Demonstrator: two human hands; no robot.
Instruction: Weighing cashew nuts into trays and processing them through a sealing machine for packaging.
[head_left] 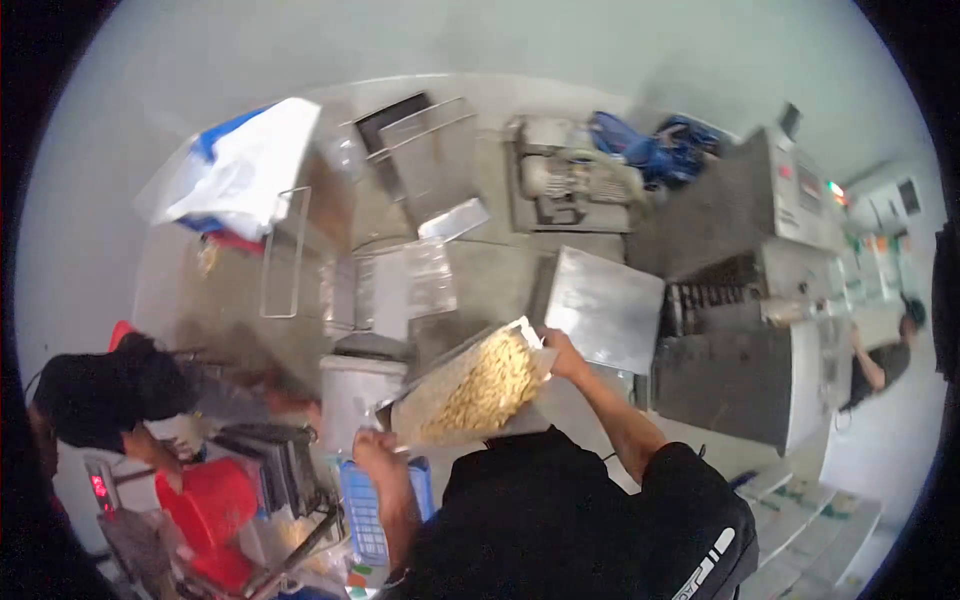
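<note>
- Clear bag of pale snack pieces (pixel 480 385) held tilted, both ends supported so contents stay in.
- Left hand (pixel 372 447) grip clenched on lower corner; right hand (pixel 562 352) grasping upper edge.
- Blue scale (pixel 365 510) just below on counter.

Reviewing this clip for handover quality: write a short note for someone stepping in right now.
Left hand grips the near corner of the clear bag of pale yellow pieces. Right hand holds its far upper edge. The bag is filled, lifted and tilted above the white bin. A blue scale lies by the left hand.
Done: bag filled.
Left: bag not yet set down; whether it is sealed I cannot tell.
</note>
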